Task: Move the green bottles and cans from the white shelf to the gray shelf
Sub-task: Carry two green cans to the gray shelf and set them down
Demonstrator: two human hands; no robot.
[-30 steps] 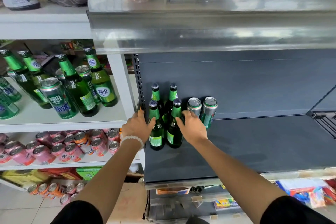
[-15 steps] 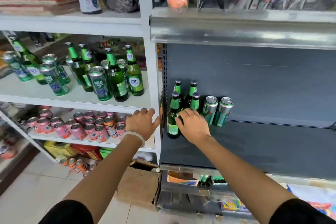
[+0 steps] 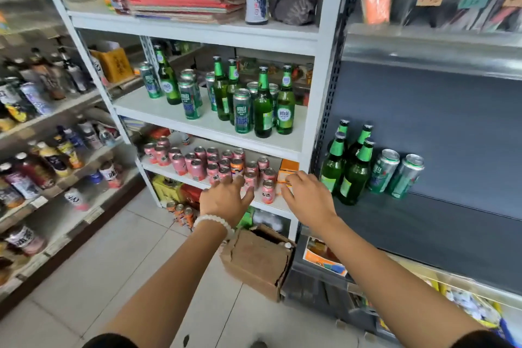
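Note:
Several green bottles (image 3: 263,104) and green cans (image 3: 242,111) stand on the white shelf (image 3: 209,127) at centre. On the gray shelf (image 3: 440,229) to the right, several green bottles (image 3: 356,175) stand at its left end with two green cans (image 3: 395,174) beside them. My left hand (image 3: 224,199), with a bead bracelet on the wrist, and my right hand (image 3: 309,198) are both empty with fingers spread. They hover in front of the white rack, below the bottle shelf and left of the gray shelf.
Pink cans (image 3: 210,167) fill the white rack's lower shelf. A torn cardboard box (image 3: 258,258) sits on the tiled floor below my hands. A white upright post (image 3: 322,70) separates the two shelves. More bottles line the aisle shelves (image 3: 42,155) at left.
Both hands have let go of the bottles on the gray shelf and drawn back to the left, empty. The view has swung left and widened toward the white rack.

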